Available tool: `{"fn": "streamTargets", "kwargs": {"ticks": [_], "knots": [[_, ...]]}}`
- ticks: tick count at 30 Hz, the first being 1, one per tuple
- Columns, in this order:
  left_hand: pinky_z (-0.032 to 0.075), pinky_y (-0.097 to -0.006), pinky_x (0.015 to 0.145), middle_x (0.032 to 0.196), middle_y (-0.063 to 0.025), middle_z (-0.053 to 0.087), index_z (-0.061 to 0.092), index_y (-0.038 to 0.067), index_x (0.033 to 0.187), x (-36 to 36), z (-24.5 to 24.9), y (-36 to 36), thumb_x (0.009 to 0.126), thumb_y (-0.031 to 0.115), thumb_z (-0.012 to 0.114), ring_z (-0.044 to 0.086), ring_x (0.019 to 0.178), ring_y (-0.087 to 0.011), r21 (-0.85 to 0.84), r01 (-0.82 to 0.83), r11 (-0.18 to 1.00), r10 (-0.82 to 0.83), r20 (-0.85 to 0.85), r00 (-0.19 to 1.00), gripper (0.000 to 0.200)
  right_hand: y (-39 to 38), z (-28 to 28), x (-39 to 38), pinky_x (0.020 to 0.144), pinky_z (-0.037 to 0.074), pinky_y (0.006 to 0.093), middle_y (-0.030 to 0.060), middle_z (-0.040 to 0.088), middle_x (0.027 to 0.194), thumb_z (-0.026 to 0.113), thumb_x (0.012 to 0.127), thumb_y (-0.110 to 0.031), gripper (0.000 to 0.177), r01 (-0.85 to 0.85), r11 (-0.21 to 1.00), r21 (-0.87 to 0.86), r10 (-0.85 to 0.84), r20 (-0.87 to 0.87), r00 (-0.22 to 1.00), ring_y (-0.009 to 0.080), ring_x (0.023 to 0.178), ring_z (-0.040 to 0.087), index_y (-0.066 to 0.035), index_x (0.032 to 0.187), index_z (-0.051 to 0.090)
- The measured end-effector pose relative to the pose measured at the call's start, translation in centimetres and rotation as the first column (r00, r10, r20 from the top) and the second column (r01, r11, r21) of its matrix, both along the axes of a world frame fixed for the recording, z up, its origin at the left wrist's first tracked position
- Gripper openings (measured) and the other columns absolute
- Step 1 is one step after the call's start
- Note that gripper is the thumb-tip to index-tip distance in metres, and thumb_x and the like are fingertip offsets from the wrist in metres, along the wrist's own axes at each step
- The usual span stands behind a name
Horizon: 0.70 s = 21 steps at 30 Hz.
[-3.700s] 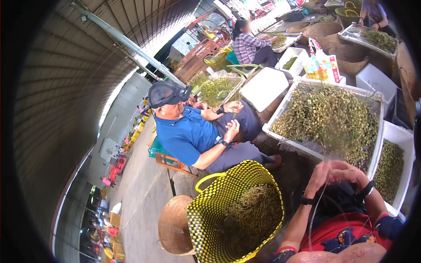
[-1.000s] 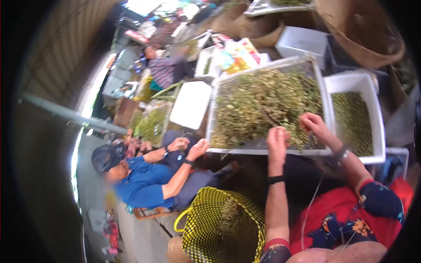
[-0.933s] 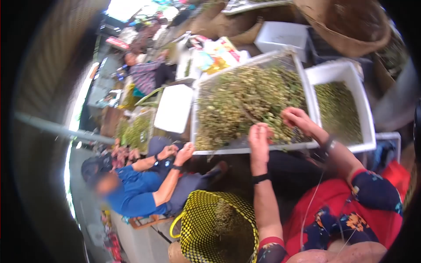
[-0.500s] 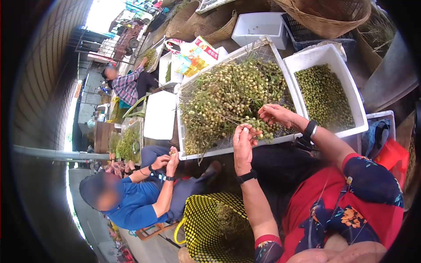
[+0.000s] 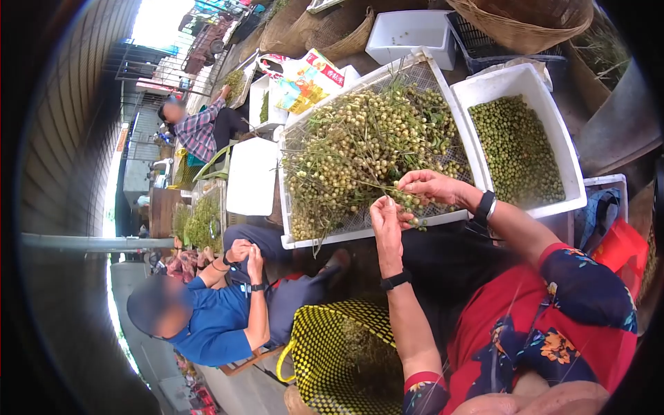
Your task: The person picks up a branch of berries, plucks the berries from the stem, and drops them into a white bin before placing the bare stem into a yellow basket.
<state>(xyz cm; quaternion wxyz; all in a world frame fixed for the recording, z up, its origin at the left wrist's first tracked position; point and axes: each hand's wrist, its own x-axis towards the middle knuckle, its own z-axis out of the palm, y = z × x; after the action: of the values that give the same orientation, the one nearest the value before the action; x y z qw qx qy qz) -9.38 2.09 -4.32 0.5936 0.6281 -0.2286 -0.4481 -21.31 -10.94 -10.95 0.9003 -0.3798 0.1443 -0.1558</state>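
Note:
My left hand (image 5: 388, 225), with a black band at its wrist, is closed on a fruit sprig (image 5: 409, 202) of small round green fruits. My right hand (image 5: 432, 187) is closed too, its thumb and fingers pinching the same sprig just above the left fingertips. Both hands are over the near edge of a white-framed mesh tray (image 5: 462, 111). A heap of cut fruit sprigs (image 5: 360, 149) covers most of that tray. Beside it stands a white foam box (image 5: 564, 155) holding loose green fruits (image 5: 515, 142). What lies inside my fingers is partly hidden.
A yellow-and-black woven basket (image 5: 325, 366) with plant scraps stands below my left arm. A person in blue (image 5: 221, 332) sits at the left, another in plaid (image 5: 197, 131) farther back. Another foam box (image 5: 408, 34) and wicker baskets (image 5: 529, 31) stand beyond the tray.
My right hand has moved left and closed its fingers on the sprig near my left hand. The person in blue has shifted their hands slightly left.

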Motion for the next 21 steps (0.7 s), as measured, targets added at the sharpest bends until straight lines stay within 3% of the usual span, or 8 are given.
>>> {"fn": "streamTargets", "kwargs": {"ticks": [2,9,13,14,16,17,20,21], "knots": [[0.045,-0.0222,0.053,0.089,-0.0012,0.056,0.047,0.005,0.122,0.2,-0.3,0.0,0.098,0.032,0.055,0.060,0.064,-0.0099,0.025,-0.030,0.999,0.028,0.077,0.997,0.036,0.0,0.6,-0.3,0.054,0.040,0.0182,-0.0056,0.060,0.088,0.063,0.093,-0.024,0.020,-0.002,0.999,-0.047,0.001,-0.004,1.000,0.0024,0.069,0.050,-0.009,0.108,0.063],[0.042,-0.0211,0.061,0.086,0.0028,0.056,0.050,0.008,0.125,-0.7,-0.1,-1.4,0.091,0.031,0.068,0.053,0.074,-0.0061,0.009,0.062,0.998,-0.063,0.091,0.994,0.045,0.7,2.0,-0.9,0.054,0.038,0.0191,-0.0060,0.056,0.080,0.058,0.096,-0.024,0.018,0.067,0.926,-0.373,-0.060,0.030,0.998,0.0020,0.065,0.047,-0.007,0.100,0.062],[0.040,-0.0214,0.061,0.087,0.0027,0.053,0.049,0.009,0.128,-2.3,0.1,-1.2,0.094,0.024,0.063,0.048,0.075,-0.0053,-0.046,0.038,0.998,-0.027,0.206,0.978,0.040,1.5,1.5,0.1,0.058,0.039,0.0228,-0.0041,0.057,0.076,0.059,0.095,-0.015,0.012,0.302,0.765,-0.569,-0.371,-0.006,0.928,0.0033,0.069,0.047,-0.003,0.097,0.061],[0.040,-0.0214,0.061,0.087,0.0027,0.053,0.049,0.009,0.128,-2.3,0.1,-1.2,0.094,0.024,0.063,0.048,0.075,-0.0053,-0.040,0.033,0.999,-0.024,0.206,0.978,0.040,2.3,1.4,0.3,0.058,0.039,0.0228,-0.0041,0.057,0.076,0.059,0.095,-0.015,0.012,0.299,0.769,-0.565,-0.367,-0.008,0.930,0.0033,0.069,0.047,-0.003,0.097,0.061],[0.038,-0.0203,0.060,0.084,0.0036,0.053,0.054,0.008,0.123,-2.0,-0.3,-2.1,0.097,0.021,0.059,0.046,0.072,-0.0043,-0.057,-0.082,0.995,0.095,0.287,0.953,0.029,3.1,2.6,0.2,0.059,0.041,0.0242,-0.0029,0.058,0.076,0.058,0.095,-0.014,0.013,0.349,0.666,-0.659,-0.414,0.063,0.908,0.0045,0.069,0.048,-0.002,0.097,0.060],[0.037,-0.0194,0.059,0.081,0.0047,0.052,0.058,0.007,0.114,-1.6,-0.4,-2.2,0.098,0.019,0.056,0.044,0.069,-0.0033,-0.081,-0.119,0.990,0.134,0.224,0.965,0.020,3.3,2.8,0.0,0.061,0.042,0.0244,-0.0020,0.059,0.079,0.058,0.095,-0.015,0.014,0.301,0.695,-0.653,-0.393,0.007,0.920,0.0044,0.070,0.049,-0.001,0.098,0.060],[0.036,-0.0193,0.058,0.080,0.0052,0.053,0.060,0.007,0.108,-1.4,-0.1,-2.1,0.099,0.020,0.055,0.043,0.068,-0.0025,-0.133,-0.124,0.983,0.152,0.233,0.961,0.016,3.0,3.7,-0.8,0.062,0.042,0.0241,-0.0024,0.060,0.082,0.058,0.096,-0.018,0.016,0.267,0.795,-0.545,-0.305,0.022,0.952,0.0041,0.072,0.049,-0.002,0.099,0.061],[0.040,-0.0192,0.059,0.084,0.0025,0.059,0.059,0.008,0.107,-1.2,-0.1,-2.1,0.099,0.018,0.054,0.048,0.069,-0.0032,-0.119,-0.109,0.987,0.135,0.237,0.962,0.015,2.6,4.0,-1.2,0.062,0.042,0.0241,-0.0024,0.060,0.082,0.058,0.096,-0.018,0.016,0.271,0.793,-0.545,-0.309,0.022,0.951,0.0041,0.072,0.049,-0.002,0.099,0.061]]}}
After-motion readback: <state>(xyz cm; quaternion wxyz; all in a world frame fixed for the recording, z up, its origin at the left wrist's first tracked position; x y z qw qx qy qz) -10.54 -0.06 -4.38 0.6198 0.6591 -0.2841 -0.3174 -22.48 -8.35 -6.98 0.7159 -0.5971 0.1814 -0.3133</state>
